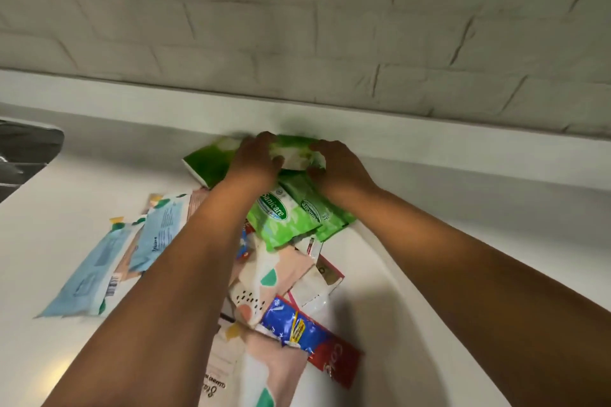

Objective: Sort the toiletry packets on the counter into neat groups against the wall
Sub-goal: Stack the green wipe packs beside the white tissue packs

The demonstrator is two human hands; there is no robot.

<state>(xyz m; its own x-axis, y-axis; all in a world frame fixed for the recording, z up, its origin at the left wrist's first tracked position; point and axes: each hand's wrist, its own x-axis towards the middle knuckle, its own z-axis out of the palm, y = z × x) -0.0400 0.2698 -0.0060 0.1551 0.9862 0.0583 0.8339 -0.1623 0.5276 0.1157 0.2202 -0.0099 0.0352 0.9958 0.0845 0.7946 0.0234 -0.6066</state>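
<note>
**Operator:** Packets first — where do they lie, nearest to farthest?

**Guide:** Nearest you, a mixed heap sits on the counter (380, 324): pink patterned packets (281, 274) overlapping a red-and-blue toothpaste box (317, 344). To your left, blue packets (99, 264) lie loosely fanned, well apart from the wall. Farther out, two green Sanicare packets (291, 218) overlap each other. Farthest, a green pack (211, 163) rests at the foot of the wall (297, 26).

**Operator:** State of my grip?

**Guide:** Your left hand (256, 160) and right hand (340, 168) both close on one green-and-white packet (294, 150), fingers curled over it from either side, pressing it toward the wall. It appears blurred, so exact contact cannot be confirmed.

**Operator:** Progress?

**Guide:** Early, by my estimate. Only the green group is forming at the wall. The blue, pink and toothpaste items remain unsorted.

**Operator:** Obstructions?

**Guide:** Your forearms cross above the heap and hide part of it. A dark metallic object (26, 155) sits at the far left edge; what it is cannot be determined.
</note>
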